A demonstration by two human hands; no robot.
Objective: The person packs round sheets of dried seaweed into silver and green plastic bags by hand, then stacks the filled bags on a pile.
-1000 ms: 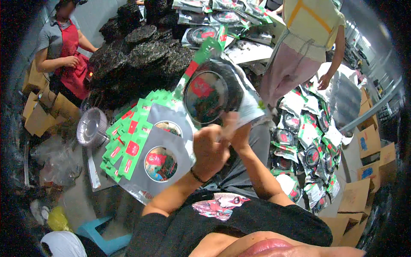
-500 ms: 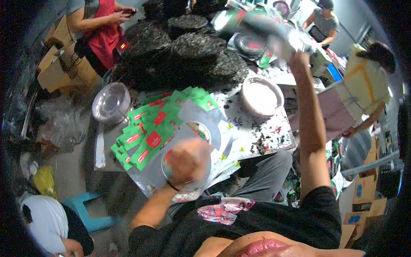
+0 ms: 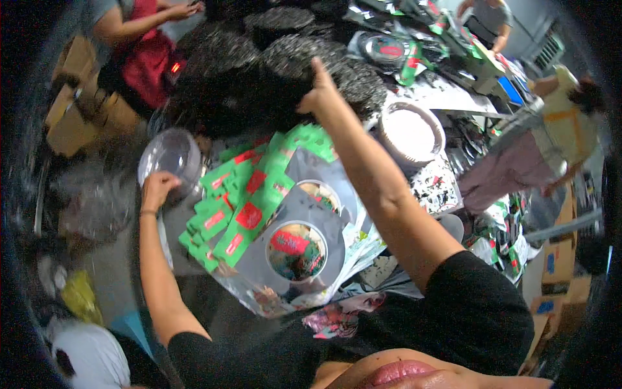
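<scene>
1. In the head view, the left hand (image 3: pixel 160 188) is at the near rim of the clear round trays (image 3: pixel 172 155), on the left side. Its fingers seem bent over this rim; whether they pinch it, I cannot tell.
2. The right hand (image 3: pixel 319 96) is stretched towards the dark crinkled discs (image 3: pixel 285 53), one finger straight and the thumb apart. I see nothing held in it; contact with the discs is not clear.
3. Flat grey pouches (image 3: pixel 296 253) with round windows lie between the arms, with green strips (image 3: pixel 249 214) fanned beside them.
4. In my judgement, the step in hand is reaching for a tray and a disc together.
5. This calls for separating one tray only, and for gentle, flat support under the disc, which looks brittle.
</scene>
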